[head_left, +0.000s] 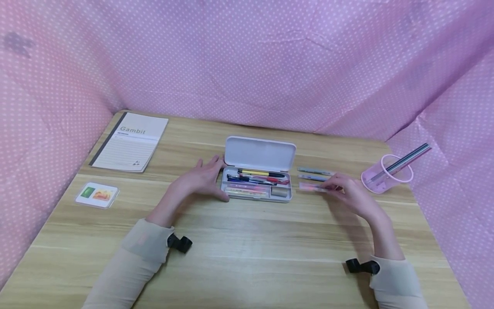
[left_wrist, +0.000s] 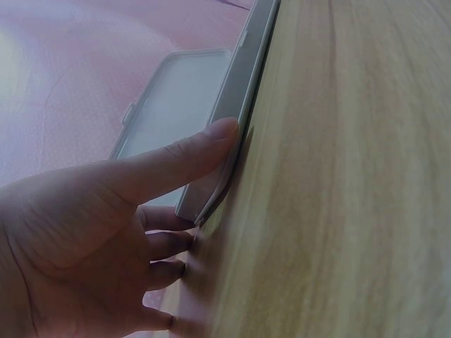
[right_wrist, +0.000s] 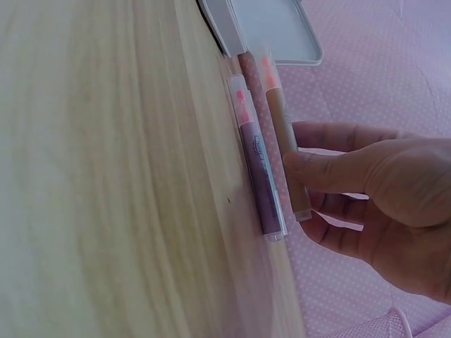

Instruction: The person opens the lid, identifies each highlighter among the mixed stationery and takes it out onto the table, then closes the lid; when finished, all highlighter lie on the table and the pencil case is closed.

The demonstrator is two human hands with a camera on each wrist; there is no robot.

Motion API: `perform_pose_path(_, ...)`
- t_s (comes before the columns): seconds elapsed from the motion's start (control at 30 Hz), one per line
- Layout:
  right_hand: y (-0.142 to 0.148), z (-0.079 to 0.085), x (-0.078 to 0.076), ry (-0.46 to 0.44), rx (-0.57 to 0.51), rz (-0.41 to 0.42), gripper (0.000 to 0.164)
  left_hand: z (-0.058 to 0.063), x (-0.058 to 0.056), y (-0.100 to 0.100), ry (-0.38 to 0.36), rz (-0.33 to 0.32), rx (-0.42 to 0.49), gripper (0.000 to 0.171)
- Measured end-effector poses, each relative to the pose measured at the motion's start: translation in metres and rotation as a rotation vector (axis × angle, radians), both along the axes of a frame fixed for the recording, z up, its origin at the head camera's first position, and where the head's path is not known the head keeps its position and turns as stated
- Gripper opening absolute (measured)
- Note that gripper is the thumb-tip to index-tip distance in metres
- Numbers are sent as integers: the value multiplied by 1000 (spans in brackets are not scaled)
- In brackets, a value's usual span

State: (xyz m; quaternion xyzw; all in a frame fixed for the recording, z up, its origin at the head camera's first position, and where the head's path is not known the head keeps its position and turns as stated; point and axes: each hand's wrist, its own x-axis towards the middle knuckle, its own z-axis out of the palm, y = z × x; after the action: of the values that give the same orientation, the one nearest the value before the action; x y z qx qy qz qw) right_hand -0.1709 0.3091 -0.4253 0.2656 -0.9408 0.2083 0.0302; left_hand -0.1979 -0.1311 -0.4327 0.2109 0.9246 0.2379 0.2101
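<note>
An open white pencil case (head_left: 259, 155) stands in the middle of the table, with several pens and markers in its tray and a grey block (head_left: 278, 191) in the front right compartment. My left hand (head_left: 202, 178) holds the case's left end. Its thumb (left_wrist: 190, 155) lies along the front wall, and the other fingers are at the end. To the right of the case, my right hand (head_left: 349, 193) pinches an orange-tipped highlighter (right_wrist: 287, 134) between thumb and fingers. A pink-tipped highlighter (right_wrist: 261, 179) lies on the table just beside it.
Two slim pens, one greenish (head_left: 314, 171) and one blue (head_left: 313, 177), lie right of the case. A pink mesh pen holder (head_left: 380, 178) with several dark pencils stands at the right. A notebook (head_left: 131, 143) and a small card (head_left: 96, 195) lie at the left.
</note>
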Motion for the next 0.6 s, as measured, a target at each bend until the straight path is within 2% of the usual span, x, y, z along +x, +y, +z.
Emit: perform_pose_path(0.6, -2, -4, 0, 28, 53, 32, 24, 2, 2, 1, 9, -1, -3, 103)
